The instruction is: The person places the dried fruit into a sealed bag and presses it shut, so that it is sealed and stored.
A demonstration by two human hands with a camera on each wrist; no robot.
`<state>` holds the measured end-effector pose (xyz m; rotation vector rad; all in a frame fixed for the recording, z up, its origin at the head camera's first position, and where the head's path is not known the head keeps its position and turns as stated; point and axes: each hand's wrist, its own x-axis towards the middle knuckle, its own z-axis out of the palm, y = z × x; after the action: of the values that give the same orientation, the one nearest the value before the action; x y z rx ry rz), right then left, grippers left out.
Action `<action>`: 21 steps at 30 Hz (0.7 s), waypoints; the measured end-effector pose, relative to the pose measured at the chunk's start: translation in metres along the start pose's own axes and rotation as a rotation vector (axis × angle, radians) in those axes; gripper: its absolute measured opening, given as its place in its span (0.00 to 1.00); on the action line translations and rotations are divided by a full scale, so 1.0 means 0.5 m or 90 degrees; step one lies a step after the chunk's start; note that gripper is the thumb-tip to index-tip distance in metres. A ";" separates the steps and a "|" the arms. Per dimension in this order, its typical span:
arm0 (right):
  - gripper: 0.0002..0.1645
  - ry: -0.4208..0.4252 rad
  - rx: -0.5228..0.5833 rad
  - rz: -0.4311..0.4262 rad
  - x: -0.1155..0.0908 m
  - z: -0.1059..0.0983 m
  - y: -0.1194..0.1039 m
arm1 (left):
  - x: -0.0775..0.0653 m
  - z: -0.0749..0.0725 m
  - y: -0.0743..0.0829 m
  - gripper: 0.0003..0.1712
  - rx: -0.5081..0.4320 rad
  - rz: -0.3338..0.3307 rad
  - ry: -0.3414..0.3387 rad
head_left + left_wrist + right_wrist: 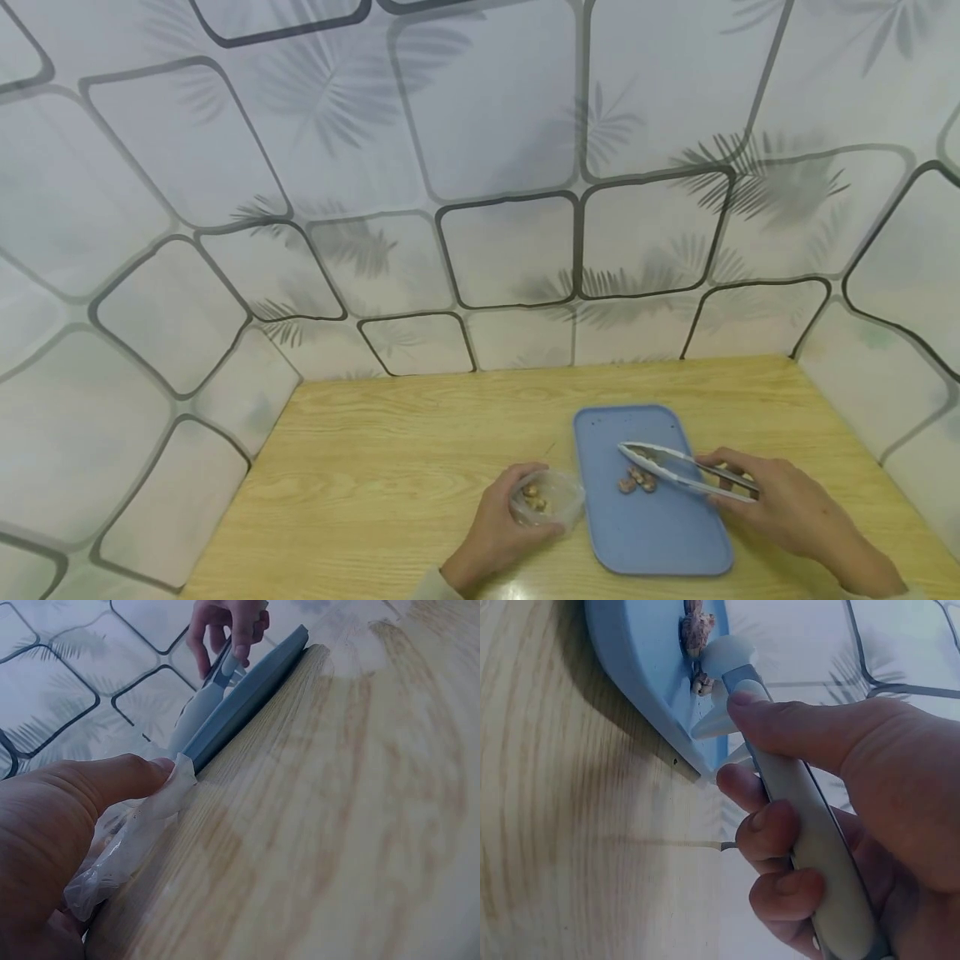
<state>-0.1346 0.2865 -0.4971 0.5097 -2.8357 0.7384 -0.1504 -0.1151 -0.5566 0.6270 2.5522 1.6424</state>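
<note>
Blue tray [660,546]: on the table [390,467], toward its right edge
Left hand [495,521]: grips clear tub [562,502], yellowish pieces [536,500] inside, beside the tray's left edge
Right hand [791,504]: grips tongs [686,482] over the tray
Brown pieces [627,484]: mid-tray, by the tongs

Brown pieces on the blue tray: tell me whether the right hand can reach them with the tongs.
Probably yes: the right hand holds the tongs over the tray, close to the brown pieces, and nothing appears to block the way.
</note>
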 end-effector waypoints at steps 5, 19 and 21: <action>0.27 -0.005 -0.005 0.004 -0.001 -0.002 -0.005 | 0.000 0.001 0.000 0.44 0.001 -0.005 0.004; 0.27 0.008 -0.007 0.020 0.007 -0.011 -0.038 | 0.001 0.002 -0.002 0.44 0.003 -0.008 0.002; 0.26 0.018 -0.006 0.009 0.009 -0.011 -0.041 | 0.000 0.002 -0.002 0.44 0.000 -0.009 0.002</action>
<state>-0.1308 0.2710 -0.4821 0.4746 -2.8176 0.7283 -0.1507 -0.1146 -0.5578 0.6062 2.5530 1.6402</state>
